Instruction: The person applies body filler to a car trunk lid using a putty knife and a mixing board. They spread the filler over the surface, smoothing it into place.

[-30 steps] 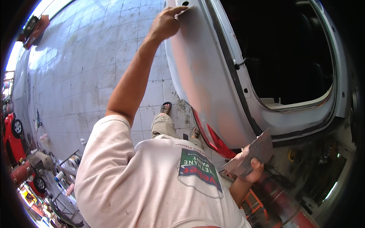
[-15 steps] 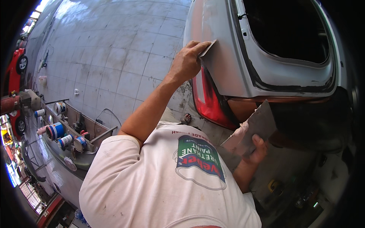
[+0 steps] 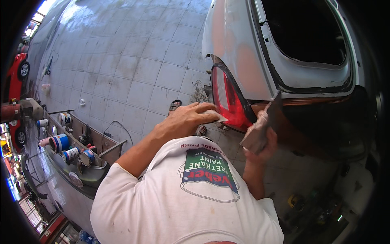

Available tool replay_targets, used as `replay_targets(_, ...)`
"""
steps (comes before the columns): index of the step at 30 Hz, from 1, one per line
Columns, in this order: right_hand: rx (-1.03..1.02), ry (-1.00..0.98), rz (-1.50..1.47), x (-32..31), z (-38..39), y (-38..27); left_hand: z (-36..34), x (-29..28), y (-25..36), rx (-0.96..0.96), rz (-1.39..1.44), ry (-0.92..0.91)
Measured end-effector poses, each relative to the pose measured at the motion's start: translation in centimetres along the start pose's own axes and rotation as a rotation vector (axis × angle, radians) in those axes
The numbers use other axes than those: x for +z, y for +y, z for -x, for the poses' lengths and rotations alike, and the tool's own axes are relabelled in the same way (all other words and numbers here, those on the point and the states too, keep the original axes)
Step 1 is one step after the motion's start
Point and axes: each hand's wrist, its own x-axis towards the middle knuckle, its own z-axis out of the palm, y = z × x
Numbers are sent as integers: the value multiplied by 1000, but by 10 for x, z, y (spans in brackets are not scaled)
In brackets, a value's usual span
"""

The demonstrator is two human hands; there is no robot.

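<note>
My left hand [image 3: 193,118] is closed on a thin pale spreader [image 3: 216,116], held in front of my shirt beside the red tail light [image 3: 231,101]. My right hand [image 3: 262,146] grips a grey flat plate [image 3: 268,118] with a lump of pinkish putty [image 3: 259,124] on it. Above both hands is the rear body panel [image 3: 243,57] of a grey car, with pale pink patches on it. A dark opening [image 3: 304,28] sits in the car's rear. My sandaled feet show below on the tiled floor.
At left stands a metal cart [image 3: 109,146] with paint cans [image 3: 59,143] and tools. A red car [image 3: 16,77] is at the far left. A hose or cable [image 3: 122,126] arcs beside the cart. Dark equipment and yellow items [image 3: 294,201] lie at lower right.
My left hand with the spreader has come down and back from the upper panel toward my body, below the tail light. The plate has tilted more upright. My view has shifted along the car's rear.
</note>
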Motion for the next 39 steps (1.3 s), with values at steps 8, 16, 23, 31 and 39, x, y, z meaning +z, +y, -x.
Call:
replay_targets(8,536,558,-276,20,-8,-27,-121,-95,-130,103,-338,358)
replay_targets(16,619,727,-70,102,10,-61,-325,-180,-181,390,-555,507)
replay_targets(23,478,757,-102,94,36,-70,-224,-89,-131,329,-394,454)
replay_targets(31,535,581,-239,63,16,-41,-56,-36,-83,136,-234,194)
replay_targets(39,682,392,-305,78,32,-5,74,-15,22,435,-46,220)
